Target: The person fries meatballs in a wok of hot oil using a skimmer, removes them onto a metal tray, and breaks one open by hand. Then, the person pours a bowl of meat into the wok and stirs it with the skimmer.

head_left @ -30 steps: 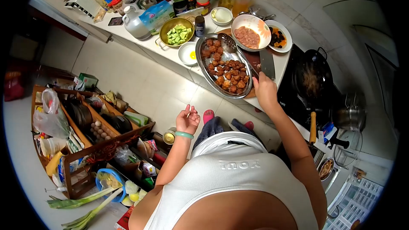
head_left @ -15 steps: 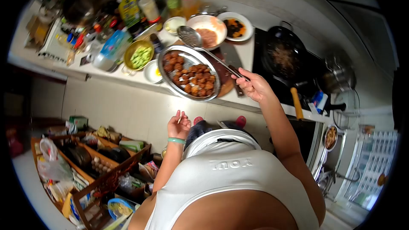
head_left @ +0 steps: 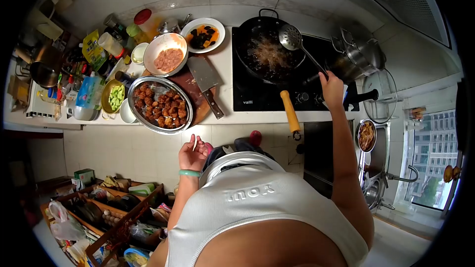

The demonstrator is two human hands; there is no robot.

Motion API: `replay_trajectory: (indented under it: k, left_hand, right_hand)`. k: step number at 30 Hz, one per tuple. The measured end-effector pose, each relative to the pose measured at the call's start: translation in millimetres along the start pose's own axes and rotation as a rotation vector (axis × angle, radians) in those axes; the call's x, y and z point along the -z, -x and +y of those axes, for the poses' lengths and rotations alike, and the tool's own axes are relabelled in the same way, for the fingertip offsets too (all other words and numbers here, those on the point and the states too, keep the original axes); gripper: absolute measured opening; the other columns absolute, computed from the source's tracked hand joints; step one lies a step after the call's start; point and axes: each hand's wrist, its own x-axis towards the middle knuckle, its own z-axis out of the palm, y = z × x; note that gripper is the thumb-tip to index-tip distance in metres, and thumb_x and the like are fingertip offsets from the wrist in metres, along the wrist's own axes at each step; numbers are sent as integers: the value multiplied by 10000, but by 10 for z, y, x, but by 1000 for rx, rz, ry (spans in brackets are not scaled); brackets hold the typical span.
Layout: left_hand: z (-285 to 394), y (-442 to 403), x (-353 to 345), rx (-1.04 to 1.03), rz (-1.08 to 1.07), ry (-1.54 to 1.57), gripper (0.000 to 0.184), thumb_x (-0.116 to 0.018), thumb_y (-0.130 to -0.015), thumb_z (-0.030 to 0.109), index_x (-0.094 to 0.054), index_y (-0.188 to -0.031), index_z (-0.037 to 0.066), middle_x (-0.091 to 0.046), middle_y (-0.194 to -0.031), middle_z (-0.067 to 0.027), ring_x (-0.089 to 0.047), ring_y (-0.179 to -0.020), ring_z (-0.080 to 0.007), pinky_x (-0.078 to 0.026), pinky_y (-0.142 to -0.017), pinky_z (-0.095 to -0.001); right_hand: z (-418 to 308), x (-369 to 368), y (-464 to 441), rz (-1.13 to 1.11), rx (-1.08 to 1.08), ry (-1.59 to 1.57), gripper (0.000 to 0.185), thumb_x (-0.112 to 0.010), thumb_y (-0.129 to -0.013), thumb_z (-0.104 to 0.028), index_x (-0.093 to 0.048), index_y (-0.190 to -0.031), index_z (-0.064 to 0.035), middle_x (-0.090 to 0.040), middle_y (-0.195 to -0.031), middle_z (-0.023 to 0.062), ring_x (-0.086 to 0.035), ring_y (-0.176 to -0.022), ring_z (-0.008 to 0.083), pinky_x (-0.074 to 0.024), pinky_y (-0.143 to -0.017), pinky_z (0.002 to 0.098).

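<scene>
My right hand is closed round the handle of a slotted skimmer. The skimmer's perforated head hangs over the right side of a black wok, where oil bubbles round frying food. The wok's wooden handle points toward me. My left hand hangs open with fingers loosely curled, holding nothing, in front of the counter. Nearest to it is an oval metal tray of browned fried meatballs. A cleaver lies on the cutting board beside that tray.
Behind the tray stand a bowl of minced meat and a white plate with dark and orange food. A steel pot and a glass lid are right of the wok. Shelves with eggs stand at lower left.
My right hand has carried the skimmer from over the meatball tray across to the wok on the right. The view has shifted right too. My left hand still holds nothing.
</scene>
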Motion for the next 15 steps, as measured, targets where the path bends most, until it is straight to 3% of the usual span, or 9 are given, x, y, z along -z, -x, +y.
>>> replay_trajectory:
  k: [6,11,14,15]
  left_hand:
    - [-303,19,-157,-11,27,-5,261,-498,-738,35,-551,-994,25,-541,-903,-100,-486,-747,-195,-413,-647,-283]
    - [-389,55,-133,-46,11,-27,280,-493,-732,26,-545,-1007,22,-535,-907,-104,-490,-755,-200,-414,-644,-287]
    - [-390,46,-102,-63,47,12,286,-486,-727,20,-549,-1006,21,-534,-913,-107,-494,-758,-209,-416,-643,-293]
    - [-379,43,-95,-63,40,20,288,-484,-724,17,-551,-1004,20,-534,-913,-108,-495,-757,-212,-416,-643,-294]
  right_hand:
    - [291,-381,-24,-87,-39,42,304,-569,-818,-260,-599,-887,35,-583,-673,244,-581,-635,384,-474,-569,421]
    - [289,-538,19,-182,-79,-194,297,-587,-799,-263,-631,-821,29,-587,-704,244,-569,-647,404,-470,-568,420]
    - [193,-598,-14,-542,-433,-487,349,-605,-802,-273,-582,-662,46,-568,-578,134,-544,-459,225,-445,-491,323]
    - [159,-620,-4,-569,-452,-584,357,-596,-819,-269,-559,-648,42,-517,-533,56,-465,-415,104,-381,-412,247]
